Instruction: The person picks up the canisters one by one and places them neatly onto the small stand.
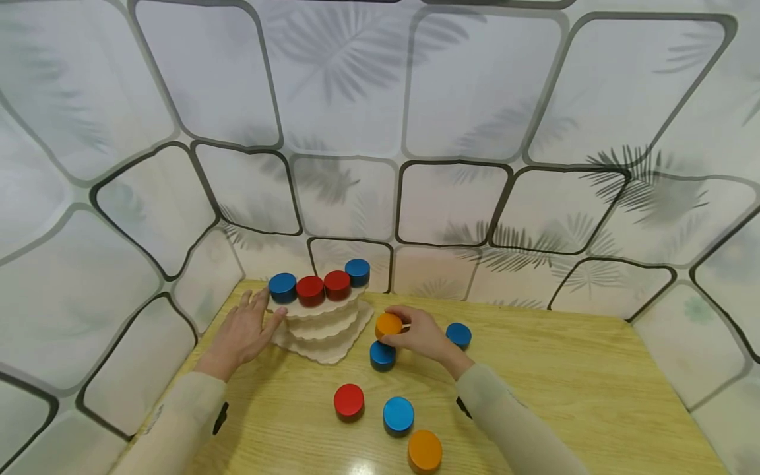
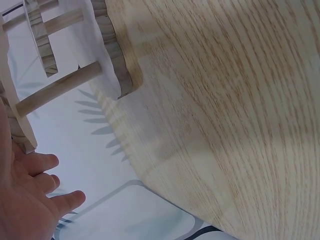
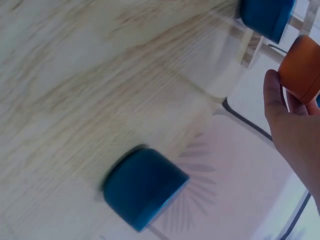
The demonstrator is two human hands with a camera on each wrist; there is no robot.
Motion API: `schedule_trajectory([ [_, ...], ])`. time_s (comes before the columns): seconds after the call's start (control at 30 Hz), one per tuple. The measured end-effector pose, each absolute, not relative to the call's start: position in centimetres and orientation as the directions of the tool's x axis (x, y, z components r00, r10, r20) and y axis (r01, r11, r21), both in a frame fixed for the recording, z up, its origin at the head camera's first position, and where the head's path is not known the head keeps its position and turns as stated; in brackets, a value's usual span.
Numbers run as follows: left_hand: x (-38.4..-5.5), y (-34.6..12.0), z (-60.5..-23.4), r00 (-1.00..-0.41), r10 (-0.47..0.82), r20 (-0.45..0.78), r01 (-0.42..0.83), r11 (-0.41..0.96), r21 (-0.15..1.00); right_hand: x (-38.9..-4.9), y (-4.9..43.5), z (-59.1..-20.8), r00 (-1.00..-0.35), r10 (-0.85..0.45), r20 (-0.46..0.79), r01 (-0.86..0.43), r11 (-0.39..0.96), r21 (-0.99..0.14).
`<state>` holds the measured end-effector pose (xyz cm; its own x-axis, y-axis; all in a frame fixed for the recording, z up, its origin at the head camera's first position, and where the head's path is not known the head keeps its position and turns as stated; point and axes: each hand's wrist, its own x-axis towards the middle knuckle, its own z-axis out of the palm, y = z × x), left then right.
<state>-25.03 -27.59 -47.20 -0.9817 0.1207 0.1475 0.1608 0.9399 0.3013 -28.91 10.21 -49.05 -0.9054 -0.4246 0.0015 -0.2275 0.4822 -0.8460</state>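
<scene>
A pale three-tiered wooden stand (image 1: pixel 323 328) with wavy edges rises at the back left. Along its top tier sit two blue discs (image 1: pixel 282 287) and two red discs (image 1: pixel 311 291). My left hand (image 1: pixel 243 333) touches the left end of that tier, thumb at the front edge; in the left wrist view several fingertips (image 2: pixel 70 201) extend past the tier's edge. An orange disc (image 1: pixel 388 327) is pinched between the thumb and fingers of my right hand (image 1: pixel 424 336). It is just above a blue disc (image 1: pixel 382 356); whether they touch I cannot tell.
Another blue disc (image 1: pixel 458 335) lies right of my right hand. Nearer the front of the wood-grain table (image 1: pixel 570 389) are a red disc (image 1: pixel 349 402), a lighter blue disc (image 1: pixel 398 415) and an orange disc (image 1: pixel 424 451). Patterned walls (image 1: pixel 457 204) border the table.
</scene>
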Motion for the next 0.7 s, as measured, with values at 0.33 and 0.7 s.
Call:
schedule_trajectory([
  [0.33, -24.9, -27.5, -47.0, -0.983, 0.117, 0.141, 0.156, 0.939, 0.306, -29.1, 9.0, -48.5, -0.885, -0.465, 0.016, -0.254, 0.454, -0.854],
  [0.7, -25.0, -27.5, -46.9, -0.985, 0.113, 0.131, 0.148, 0.940, 0.308, -29.0, 7.4, -48.1, -0.867, -0.496, 0.038, -0.291, 0.444, -0.848],
])
